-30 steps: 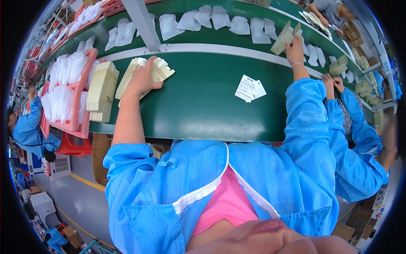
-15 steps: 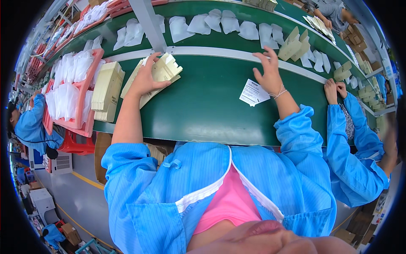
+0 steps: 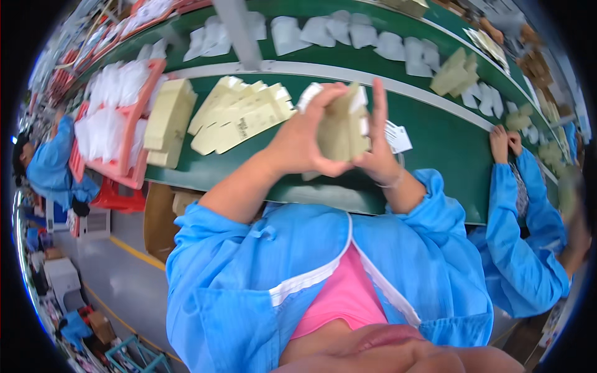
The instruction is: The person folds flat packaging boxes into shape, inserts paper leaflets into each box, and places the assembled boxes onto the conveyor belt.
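A cream folding carton (image 3: 341, 129), opened out partway with white-edged flaps showing, is held up over the green worktable (image 3: 280, 189). My left hand (image 3: 305, 137) wraps round its left side, fingers on the top and thumb along the bottom. At its right side is my right hand (image 3: 379, 140), fingers straight up along the flaps and thumb near the lower edge. Behind the right wrist lies a white printed slip (image 3: 399, 138), partly hidden. Several flat cream cartons (image 3: 239, 121) lie fanned out on the table, left of my left hand.
A stack of cream cartons (image 3: 168, 124) stands farther left, beside a pink tray (image 3: 134, 168) of white pouches. White pouches (image 3: 289, 36) line the strip beyond the metal rail (image 3: 348, 71). A co-worker's hands (image 3: 505, 142) rest at the table's right; another person (image 3: 53, 161) is far left.
My left hand has left the flat carton pile and moved right, now with a carton. The right hand has come inward to meet it. The carton has been partly opened out.
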`<move>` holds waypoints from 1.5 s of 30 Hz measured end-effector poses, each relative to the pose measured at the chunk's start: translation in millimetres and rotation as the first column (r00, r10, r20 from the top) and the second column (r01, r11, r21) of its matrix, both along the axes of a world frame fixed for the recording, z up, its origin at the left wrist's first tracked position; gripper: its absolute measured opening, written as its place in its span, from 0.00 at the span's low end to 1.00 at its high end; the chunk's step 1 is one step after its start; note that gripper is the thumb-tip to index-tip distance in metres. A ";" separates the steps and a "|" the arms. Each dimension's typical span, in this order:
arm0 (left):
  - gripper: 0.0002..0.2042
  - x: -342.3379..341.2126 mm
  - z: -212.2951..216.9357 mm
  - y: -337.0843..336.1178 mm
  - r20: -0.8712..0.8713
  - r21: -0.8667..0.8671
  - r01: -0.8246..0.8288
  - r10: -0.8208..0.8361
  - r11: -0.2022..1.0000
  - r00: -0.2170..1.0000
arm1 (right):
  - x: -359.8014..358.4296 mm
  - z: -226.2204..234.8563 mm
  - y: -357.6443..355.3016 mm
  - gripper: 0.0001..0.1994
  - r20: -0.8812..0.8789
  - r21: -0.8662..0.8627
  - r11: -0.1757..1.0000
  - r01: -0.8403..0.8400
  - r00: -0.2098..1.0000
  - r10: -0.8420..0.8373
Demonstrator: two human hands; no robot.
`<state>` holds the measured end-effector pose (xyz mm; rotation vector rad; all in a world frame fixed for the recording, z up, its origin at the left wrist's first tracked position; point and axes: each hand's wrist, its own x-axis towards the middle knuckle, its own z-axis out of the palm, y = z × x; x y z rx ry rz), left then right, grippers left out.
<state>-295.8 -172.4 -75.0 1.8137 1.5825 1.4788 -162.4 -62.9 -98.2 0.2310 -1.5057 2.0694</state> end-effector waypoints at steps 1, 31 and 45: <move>0.53 1.3 0.2 2.6 -0.008 -0.009 -0.022 0.022 1.000 1.000 | -1.4 4.3 -3.7 0.66 -0.008 -0.009 1.000 -0.022 1.000 0.022; 0.49 13.2 -5.5 7.8 -0.275 0.396 -0.019 0.139 0.918 0.951 | 14.2 19.8 -3.0 0.35 -0.034 -0.216 0.976 0.001 0.999 -0.009; 0.46 17.6 -9.9 6.5 -0.240 0.388 -0.085 0.190 0.918 0.952 | 31.6 36.8 8.4 0.16 0.238 0.227 0.973 0.049 0.966 -0.104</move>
